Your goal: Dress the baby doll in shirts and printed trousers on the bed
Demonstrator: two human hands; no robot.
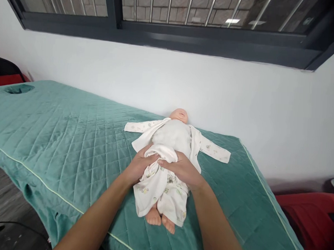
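Observation:
A baby doll [180, 115] lies on its back on a green quilted bed cover, head toward the wall and bare feet [153, 216] toward me. Its white printed jacket [214, 150] is spread open, sleeves stretched out to both sides, over a plain white torso [173, 133]. White printed pants [148, 189] cover its legs. My left hand [141, 164] grips the pants' waist on the left, thumb on top. On the right side of the same waist, my right hand [185, 171] is closed, its thumb pointing inward. The fingers under the cloth are hidden.
The green quilted cover [79, 146] spreads over a long bed with a face hole [20, 89] at far left. A white wall [235, 102] and barred window [172, 32] stand behind. Red chairs [310, 218] are at the right and far left. A dark cable [18, 224] lies at lower left.

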